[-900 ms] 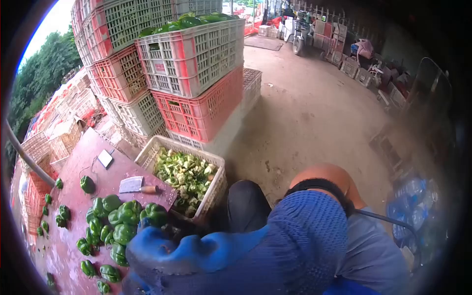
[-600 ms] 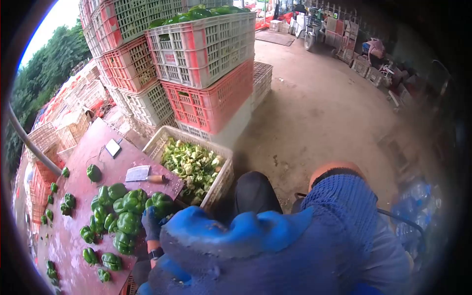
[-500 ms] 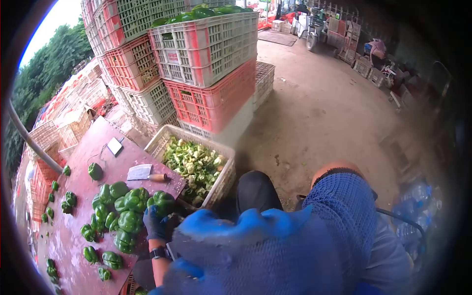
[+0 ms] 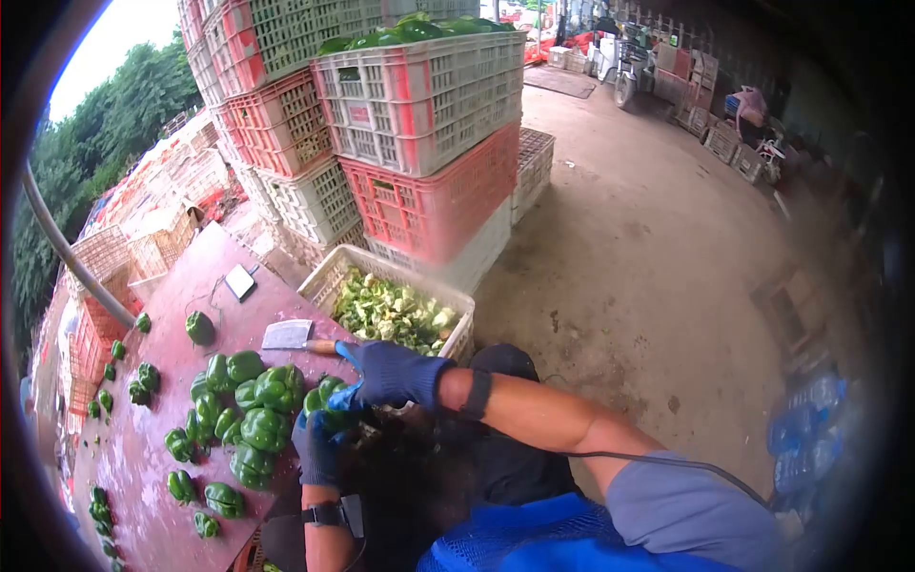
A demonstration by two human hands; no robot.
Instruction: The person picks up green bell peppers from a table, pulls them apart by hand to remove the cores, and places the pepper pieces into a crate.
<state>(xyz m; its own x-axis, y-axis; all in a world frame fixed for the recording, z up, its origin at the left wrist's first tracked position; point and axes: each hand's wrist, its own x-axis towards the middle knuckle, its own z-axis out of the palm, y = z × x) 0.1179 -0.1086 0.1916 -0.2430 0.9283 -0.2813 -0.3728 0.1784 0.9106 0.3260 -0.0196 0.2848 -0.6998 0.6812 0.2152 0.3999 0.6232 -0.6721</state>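
Note:
Both my hands wear dark gloves with bright blue palms and meet at the table's near edge. My left hand (image 4: pixel 320 444) is closed around the near side of a green bell pepper (image 4: pixel 327 391). From the right, my right hand (image 4: pixel 398 375) reaches across, its fingers curled against the same pepper and its thumb beside the cleaver's handle. The cleaver (image 4: pixel 289 335) lies flat, blade to the left. Several more green bell peppers (image 4: pixel 266 430) are heaped just left of my hands. My fingers hide part of the held pepper.
Beyond the purplish-red table (image 4: pixel 181 357) stands a crate of pale green trimmings (image 4: pixel 391 315). Tall stacked crates (image 4: pixel 419 105) rise behind it, the top one filled with peppers. A phone-like white device (image 4: pixel 240 281) lies on the table. Clear plastic bottles (image 4: pixel 805 429) are at right.
My right arm, blurred close to the camera before, has swung forward and its hand is now at the pepper. My left hand stays there. The whole view has shifted slightly.

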